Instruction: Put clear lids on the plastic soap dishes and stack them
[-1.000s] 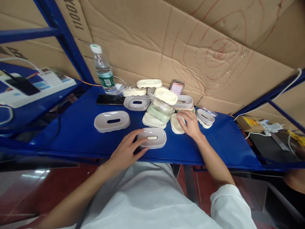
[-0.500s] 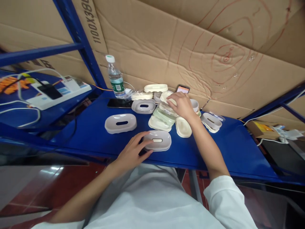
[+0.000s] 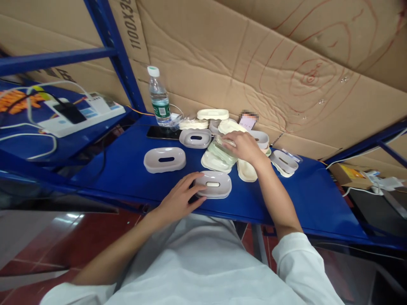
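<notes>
My left hand (image 3: 180, 195) rests with spread fingers on the left end of a grey oval dish (image 3: 222, 184), whose slot shows something cream-coloured beneath. My right hand (image 3: 243, 146) reaches over the pile, its fingers curled at a clear plastic-wrapped piece on top of a pale green dish (image 3: 219, 151); what the fingertips pinch is too small to tell. Under the green dish is a cream piece (image 3: 213, 162). Another grey dish (image 3: 165, 165) with an open slot stands alone at the left. Beside my right wrist lies a cream oval piece (image 3: 247, 171).
Behind are a grey dish (image 3: 195, 144), cream pieces (image 3: 213, 114), a water bottle (image 3: 160, 106), a dark phone (image 3: 162, 133) and a lit phone (image 3: 248, 121). Another grey dish (image 3: 284, 162) sits at the right. A power strip (image 3: 85, 120) lies far left. Cardboard (image 3: 203, 55) backs the table.
My right hand has moved down and slightly nearer, from the cream pieces at the back to the plastic-wrapped piece over the green dish. My left hand stays on the grey dish. The view has shifted slightly.
</notes>
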`<state>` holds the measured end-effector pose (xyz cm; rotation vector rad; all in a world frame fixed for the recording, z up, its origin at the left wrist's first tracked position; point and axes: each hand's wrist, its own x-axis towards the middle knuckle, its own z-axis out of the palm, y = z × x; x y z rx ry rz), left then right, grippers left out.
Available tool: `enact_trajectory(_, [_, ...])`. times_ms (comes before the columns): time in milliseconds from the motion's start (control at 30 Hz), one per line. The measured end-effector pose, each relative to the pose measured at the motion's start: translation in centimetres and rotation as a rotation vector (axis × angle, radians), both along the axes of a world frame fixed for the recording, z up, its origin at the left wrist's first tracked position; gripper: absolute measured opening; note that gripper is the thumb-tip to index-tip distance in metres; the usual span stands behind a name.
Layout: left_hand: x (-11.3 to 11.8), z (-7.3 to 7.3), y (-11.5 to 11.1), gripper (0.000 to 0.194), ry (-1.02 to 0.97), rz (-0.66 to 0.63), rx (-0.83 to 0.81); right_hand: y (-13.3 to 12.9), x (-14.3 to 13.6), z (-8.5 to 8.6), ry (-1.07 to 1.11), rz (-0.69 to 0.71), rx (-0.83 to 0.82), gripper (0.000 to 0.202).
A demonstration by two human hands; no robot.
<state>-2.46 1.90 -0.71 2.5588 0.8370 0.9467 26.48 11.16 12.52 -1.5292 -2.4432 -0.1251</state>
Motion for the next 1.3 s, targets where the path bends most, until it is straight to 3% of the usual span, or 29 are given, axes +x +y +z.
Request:
enact_trajectory(200, [0.2, 0.4, -0.4, 0.029, 0.001, 0.018, -0.016, -0.5, 0.5, 0.5, 0.026, -0.007, -0.026, 0.027])
enact_trajectory(333, [-0.9, 1.9, 0.8, 0.035, -0.031, 0.143, 0.065, -2.5, 0.4, 0.5, 0.056, 0.151, 0.061, 0.026])
enact_trajectory(433, [-2.6, 3.8, 4.8, 0.037, -0.037, 0.287, 0.145, -5.3, 0.2, -0.9, 0.060, 0.337, 0.242, 0.026])
enact_trajectory(567, [-4.6, 6.1, 13.5, 0.056, 0.084, 0.412, 0.096, -8.6, 0.5, -4.3, 0.093, 0.496, 0.358, 0.017])
enact_trajectory(700, [-5.4, 6.4, 21.1, 0.071, 0.215, 0.413, 0.001, -9.3, 1.2, -6.7, 0.179, 0.472, 0.326, 0.013])
enact_trajectory(800, [-5.4, 5.6, 23.7, 0.073, 0.257, 0.376, 0.000, -9.1, 1.5, -7.3, 0.218, 0.452, 0.289, 0.016])
enact_trajectory(967, [-4.6, 4.8, 24.3, 0.066, 0.153, 0.330, -0.081, -9.2, 1.5, -8.1, 0.225, 0.431, 0.214, 0.020])
enact_trajectory(1133, [-4.3, 6.3, 23.3, 0.057, -0.002, 0.353, -0.031, -9.2, 1.3, -9.0, 0.201, 0.440, 0.223, 0.020])
enact_trajectory(1200, [-4.5, 7.3, 21.1, 0.056, -0.088, 0.349, 0.053, -9.2, 1.3, -9.0, 0.187, 0.434, 0.251, 0.019])
enact_trajectory(1300, [-4.7, 8.3, 15.2, 0.055, -0.142, 0.285, 0.217, -9.4, 1.4, -8.6, 0.178, 0.391, 0.297, 0.024])
